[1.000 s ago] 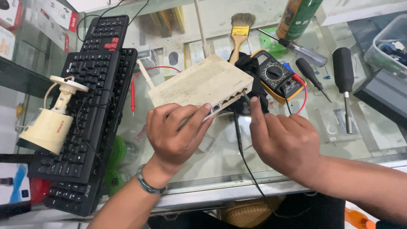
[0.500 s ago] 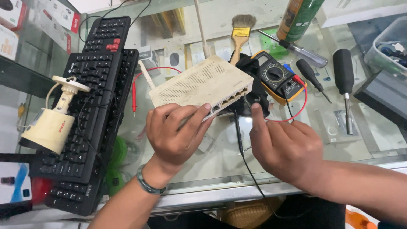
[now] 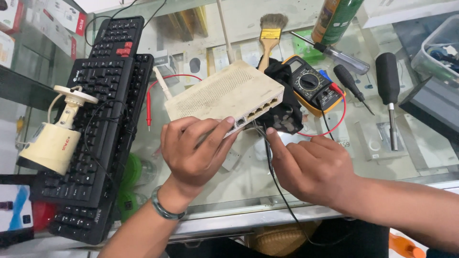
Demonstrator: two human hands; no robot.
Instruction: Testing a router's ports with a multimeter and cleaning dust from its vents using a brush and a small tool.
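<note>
Head view is showing a person working at a glass-topped counter (image 3: 420, 157). The left hand (image 3: 193, 148) is gripping the near edge of a cream-white, flat rectangular plastic router (image 3: 222, 93), thumb and fingers curled and pressed onto its front corner, close to the row of ports. The router is lying on the glass in the middle of the counter, its far end touching a crumpled black cloth (image 3: 284, 112). The right hand (image 3: 311, 165) is pinching a thin black cable (image 3: 270, 162) between thumb and forefinger, just below the router's ports; the plug end is hidden, so whether it is seated is impossible to tell. The cable is trailing down over the counter's front edge.

To the left, two black keyboards (image 3: 103, 95) are lying stacked, with a cream-coloured security camera (image 3: 50, 141) resting on them. Behind the cloth, a yellow-and-black multimeter (image 3: 313, 86) is sitting with its red lead (image 3: 149, 102) curving round. A wooden-handled paintbrush (image 3: 270, 33) and black-handled screwdrivers (image 3: 388, 91) are lying farther back and right.
</note>
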